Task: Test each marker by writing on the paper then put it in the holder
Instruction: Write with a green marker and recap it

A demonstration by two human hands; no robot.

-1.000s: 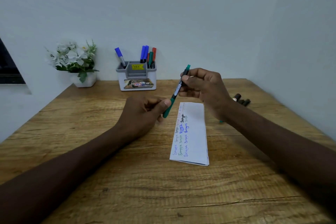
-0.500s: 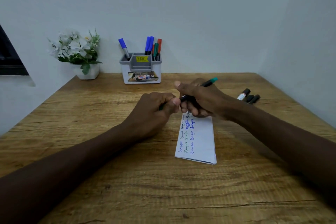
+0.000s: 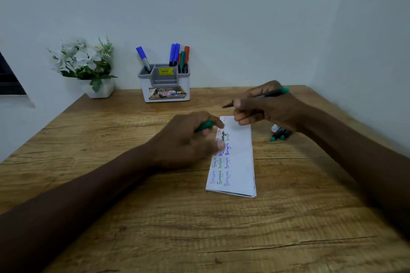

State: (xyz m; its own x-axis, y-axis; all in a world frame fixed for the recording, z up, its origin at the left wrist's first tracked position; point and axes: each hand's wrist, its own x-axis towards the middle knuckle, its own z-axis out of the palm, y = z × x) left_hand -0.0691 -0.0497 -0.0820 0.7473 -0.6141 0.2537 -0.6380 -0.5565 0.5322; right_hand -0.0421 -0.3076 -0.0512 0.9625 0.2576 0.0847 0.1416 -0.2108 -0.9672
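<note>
My right hand [image 3: 264, 106] holds an uncapped green marker [image 3: 269, 94] just above the far end of the folded white paper [image 3: 240, 162], its tip pointing left. My left hand [image 3: 188, 142] grips the green cap [image 3: 205, 126], and its fingertips rest on the paper's left edge. The paper carries several lines of coloured handwriting. The white and grey holder [image 3: 165, 83] stands at the back of the table with several blue, green and red markers upright in it.
A few more markers [image 3: 280, 134] lie on the wooden table [image 3: 155, 217] to the right of the paper, partly behind my right wrist. A white pot of flowers [image 3: 88, 68] stands at the back left. Walls close the back and right sides.
The cap has come off the green marker: my left hand moved down-left with it, and my right hand drew the marker off to the right. My left fingertips now rest on the paper.
</note>
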